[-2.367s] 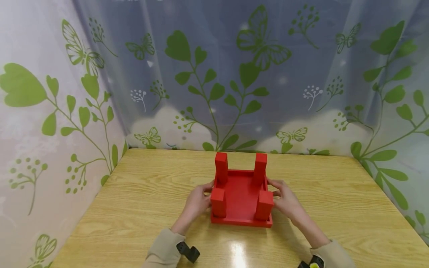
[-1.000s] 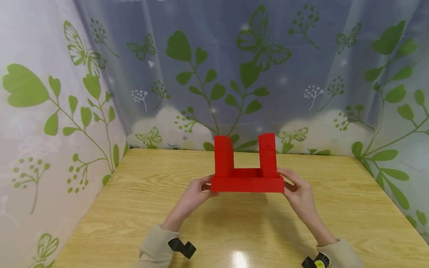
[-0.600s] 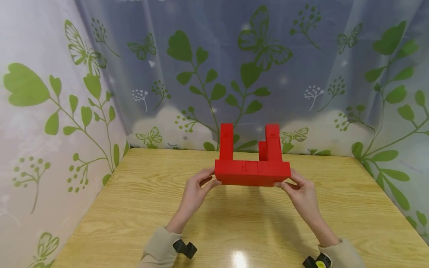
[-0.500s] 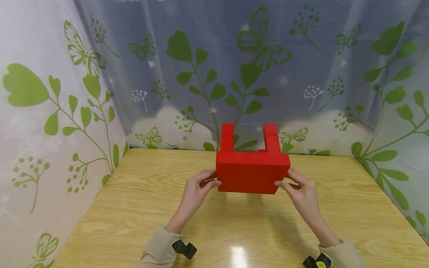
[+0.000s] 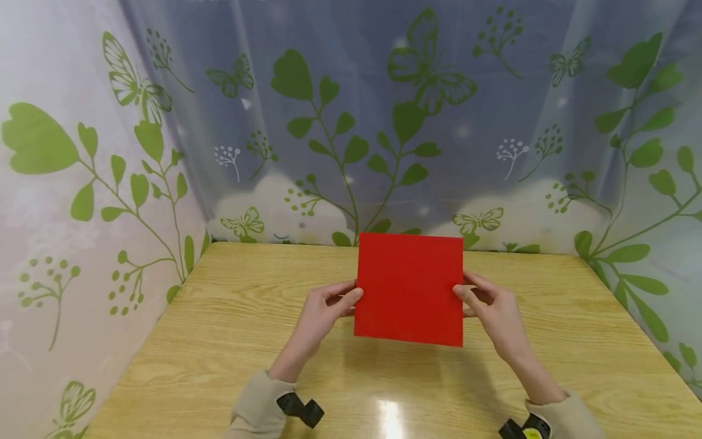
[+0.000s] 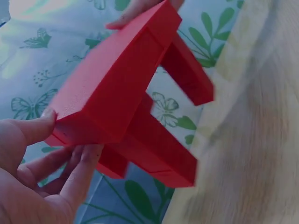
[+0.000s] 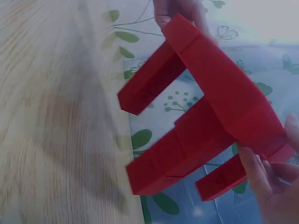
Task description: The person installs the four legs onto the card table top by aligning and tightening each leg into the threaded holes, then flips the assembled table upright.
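A small red toy table [image 5: 408, 289] with block legs is held in the air between both hands. In the head view its flat square top faces me and hides the legs. My left hand [image 5: 318, 314] pinches the left edge, thumb on the flat face and fingers behind. At the right edge my right hand [image 5: 498, 314] grips it the same way. The left wrist view shows the legs [image 6: 159, 149] pointing away from the left hand [image 6: 32, 172], toward the back. In the right wrist view, my right hand [image 7: 275, 182] holds a corner beside one short-looking leg [image 7: 222, 179].
Below lies a light wood-grain tabletop [image 5: 230, 341], with a bright reflection near its front. A curtain [image 5: 351, 122] printed with leaves and butterflies hangs behind it and along the sides. Black wrist devices [image 5: 300, 408] sit at the sleeves.
Both hands have lifted the red toy table from the tabletop and tipped it. Its legs pointed up before; now they point away and the flat top faces me.
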A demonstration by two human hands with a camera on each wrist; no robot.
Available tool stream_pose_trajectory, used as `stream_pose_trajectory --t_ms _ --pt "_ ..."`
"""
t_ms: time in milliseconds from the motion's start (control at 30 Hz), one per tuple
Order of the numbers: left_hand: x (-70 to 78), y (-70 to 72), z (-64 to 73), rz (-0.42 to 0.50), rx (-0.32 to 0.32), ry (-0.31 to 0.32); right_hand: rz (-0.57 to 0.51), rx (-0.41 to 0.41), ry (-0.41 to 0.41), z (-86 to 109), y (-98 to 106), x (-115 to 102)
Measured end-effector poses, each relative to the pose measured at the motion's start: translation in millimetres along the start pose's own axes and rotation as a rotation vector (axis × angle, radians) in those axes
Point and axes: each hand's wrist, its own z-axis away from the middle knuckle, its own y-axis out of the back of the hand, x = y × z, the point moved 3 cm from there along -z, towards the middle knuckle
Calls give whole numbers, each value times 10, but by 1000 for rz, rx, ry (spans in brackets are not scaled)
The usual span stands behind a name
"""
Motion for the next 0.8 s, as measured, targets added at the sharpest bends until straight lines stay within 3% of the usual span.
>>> stream_pose_trajectory --t_ms 167,400,800 --pt "13 -1 3 3 -30 50 -40 -108 -120 -25 25 -5" --pt "-23 8 1 -32 -48 108 -37 -250 -213 -80 -14 78" --pt "-117 30 -3 -72 -139 189 -20 -325 -293 -95 -47 171"
